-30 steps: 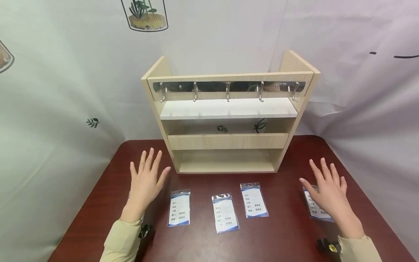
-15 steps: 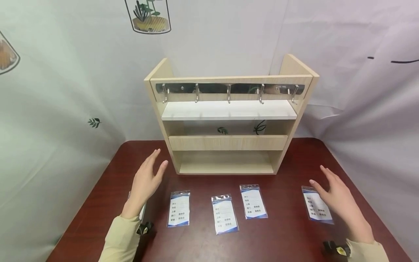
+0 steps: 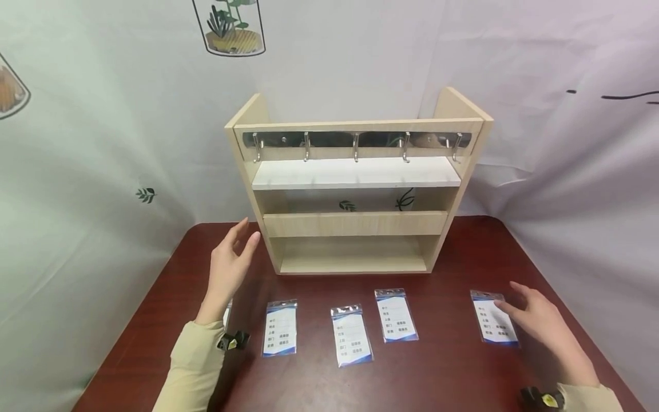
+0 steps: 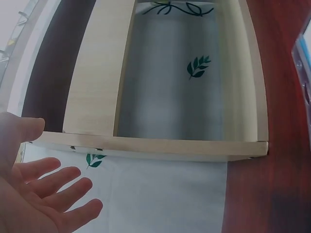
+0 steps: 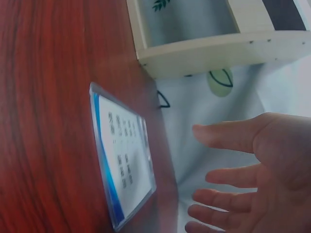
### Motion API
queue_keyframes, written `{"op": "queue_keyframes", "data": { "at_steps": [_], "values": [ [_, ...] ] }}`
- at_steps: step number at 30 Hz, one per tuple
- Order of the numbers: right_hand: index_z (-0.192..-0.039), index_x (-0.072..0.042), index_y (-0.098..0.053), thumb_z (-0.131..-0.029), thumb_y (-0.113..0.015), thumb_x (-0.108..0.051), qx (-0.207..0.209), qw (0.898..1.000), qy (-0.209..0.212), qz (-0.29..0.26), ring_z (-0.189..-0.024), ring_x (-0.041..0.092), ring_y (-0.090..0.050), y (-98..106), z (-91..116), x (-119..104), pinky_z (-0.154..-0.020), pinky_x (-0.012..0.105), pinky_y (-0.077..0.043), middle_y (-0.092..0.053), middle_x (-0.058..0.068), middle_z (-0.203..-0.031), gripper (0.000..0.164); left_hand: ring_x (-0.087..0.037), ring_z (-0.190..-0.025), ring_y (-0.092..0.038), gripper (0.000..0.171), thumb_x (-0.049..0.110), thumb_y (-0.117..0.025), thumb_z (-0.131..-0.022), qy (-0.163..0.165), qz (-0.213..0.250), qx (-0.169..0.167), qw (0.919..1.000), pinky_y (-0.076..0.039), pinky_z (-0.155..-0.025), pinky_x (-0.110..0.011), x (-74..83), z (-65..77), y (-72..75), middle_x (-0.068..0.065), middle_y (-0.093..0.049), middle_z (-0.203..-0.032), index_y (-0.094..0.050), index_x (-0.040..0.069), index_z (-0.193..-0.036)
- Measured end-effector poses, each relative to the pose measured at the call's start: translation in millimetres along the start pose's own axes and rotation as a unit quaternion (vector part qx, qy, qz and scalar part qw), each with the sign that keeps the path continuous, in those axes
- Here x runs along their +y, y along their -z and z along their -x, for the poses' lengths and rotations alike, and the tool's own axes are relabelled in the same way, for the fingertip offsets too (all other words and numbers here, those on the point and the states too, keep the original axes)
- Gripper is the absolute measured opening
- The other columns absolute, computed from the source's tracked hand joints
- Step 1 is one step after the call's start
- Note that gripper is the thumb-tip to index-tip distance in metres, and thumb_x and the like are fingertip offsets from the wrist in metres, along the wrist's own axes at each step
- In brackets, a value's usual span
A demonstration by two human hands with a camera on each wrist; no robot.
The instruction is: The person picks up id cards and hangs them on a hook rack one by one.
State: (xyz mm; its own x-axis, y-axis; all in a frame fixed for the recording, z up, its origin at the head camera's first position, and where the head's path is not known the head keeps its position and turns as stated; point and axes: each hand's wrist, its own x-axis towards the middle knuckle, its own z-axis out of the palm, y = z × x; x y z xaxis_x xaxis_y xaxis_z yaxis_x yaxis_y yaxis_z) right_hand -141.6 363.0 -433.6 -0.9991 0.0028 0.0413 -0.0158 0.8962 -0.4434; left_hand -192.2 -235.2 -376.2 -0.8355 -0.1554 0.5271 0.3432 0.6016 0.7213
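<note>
My left hand (image 3: 226, 272) hovers beside the left side of a small wooden shelf (image 3: 355, 224), holding nothing. Its thumb and fingers are spread apart in the left wrist view. On the right, my right hand (image 3: 540, 320) is raised at the right edge of a plastic-sleeved badge card (image 3: 493, 323), its thumb tip overlapping the card in the head view. In the right wrist view that card (image 5: 127, 158) lies flat, apart from the fingers. Another badge card (image 3: 227, 313) is mostly hidden behind my left wrist.
Three more badge cards, left (image 3: 280, 329), middle (image 3: 352, 336) and right (image 3: 396, 316), lie before the shelf on the dark red table (image 3: 437, 377). A metal strip with several hooks (image 3: 356, 147) runs along the shelf's top. Pale printed cloth (image 3: 103, 143) surrounds the table.
My right hand has lowered and shifted right, uncovering more of the rightmost card. The spread fingers of both hands have drawn closer together and bent. My left hand has risen slightly.
</note>
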Motion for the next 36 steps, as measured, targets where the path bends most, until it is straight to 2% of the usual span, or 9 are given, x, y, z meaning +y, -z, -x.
{"op": "queue_keyframes", "data": {
  "at_steps": [6,11,18,23,27,36],
  "values": [
    [-0.128,0.023,-0.046,-0.089,-0.074,-0.037,-0.013,1.0,-0.015,-0.007,-0.109,0.059,-0.052,1.7,-5.9,5.9,-0.085,0.066,-0.045,-0.05,0.046,-0.123,0.077,-0.039,-0.125,-0.058,0.055,0.035,-0.065,-0.1,-0.004,0.016,0.003,0.9999,-0.049,-0.097,-0.053,6.0,-21.8,-4.8,-0.019,-0.057,-0.141,-0.054,0.004,-0.144],
    [-0.126,0.026,-0.045,-0.086,-0.078,-0.039,-0.032,0.999,-0.033,-0.016,-0.105,0.056,-0.056,2.2,-7.6,8.8,-0.083,0.063,-0.047,-0.055,0.046,-0.117,0.083,-0.038,-0.123,-0.059,0.056,0.035,-0.065,-0.099,-0.013,0.022,0.01,0.9996,-0.05,-0.097,-0.05,9.0,-35.0,-10.8,-0.018,-0.058,-0.141,-0.054,0.004,-0.144],
    [-0.127,0.025,-0.043,-0.083,-0.08,-0.047,-0.073,0.995,-0.06,-0.027,-0.104,0.054,-0.057,-5.4,-5.0,17.7,-0.084,0.062,-0.048,-0.056,0.044,-0.117,0.092,-0.037,-0.12,-0.061,0.055,0.032,-0.066,-0.099,-0.01,0.039,0.007,0.9992,-0.051,-0.096,-0.05,9.3,-38.6,-16.9,-0.02,-0.059,-0.138,-0.053,0.003,-0.144],
    [-0.126,0.025,-0.045,-0.082,-0.081,-0.046,-0.087,0.993,-0.07,-0.033,-0.099,0.047,-0.059,-10.2,-2.4,21.5,-0.085,0.06,-0.047,-0.059,0.04,-0.115,0.09,-0.034,-0.117,-0.064,0.056,0.035,-0.066,-0.099,0.006,0.04,0.002,0.9992,-0.053,-0.092,-0.05,9.3,-34.2,-23.2,-0.019,-0.062,-0.134,-0.053,0.004,-0.143],
    [-0.124,0.024,-0.048,-0.082,-0.082,-0.041,-0.082,0.994,-0.064,-0.029,-0.097,0.043,-0.06,-11.6,-3.2,19.2,-0.085,0.059,-0.047,-0.061,0.038,-0.113,0.085,-0.036,-0.112,-0.066,0.053,0.035,-0.066,-0.099,0.013,0.048,0.01,0.9987,-0.053,-0.091,-0.051,9.3,-34.2,-27.9,-0.02,-0.063,-0.132,-0.056,0.003,-0.141],
    [-0.121,0.024,-0.05,-0.079,-0.085,-0.034,-0.061,0.997,-0.05,-0.027,-0.094,0.043,-0.058,-12.4,-8.9,17.4,-0.084,0.059,-0.046,-0.062,0.035,-0.107,0.08,-0.037,-0.111,-0.067,0.048,0.03,-0.067,-0.099,0.014,0.068,0.027,0.9972,-0.054,-0.089,-0.053,7.8,-40.4,-32.1,-0.023,-0.065,-0.128,-0.059,0.0,-0.136]
  ]
}}
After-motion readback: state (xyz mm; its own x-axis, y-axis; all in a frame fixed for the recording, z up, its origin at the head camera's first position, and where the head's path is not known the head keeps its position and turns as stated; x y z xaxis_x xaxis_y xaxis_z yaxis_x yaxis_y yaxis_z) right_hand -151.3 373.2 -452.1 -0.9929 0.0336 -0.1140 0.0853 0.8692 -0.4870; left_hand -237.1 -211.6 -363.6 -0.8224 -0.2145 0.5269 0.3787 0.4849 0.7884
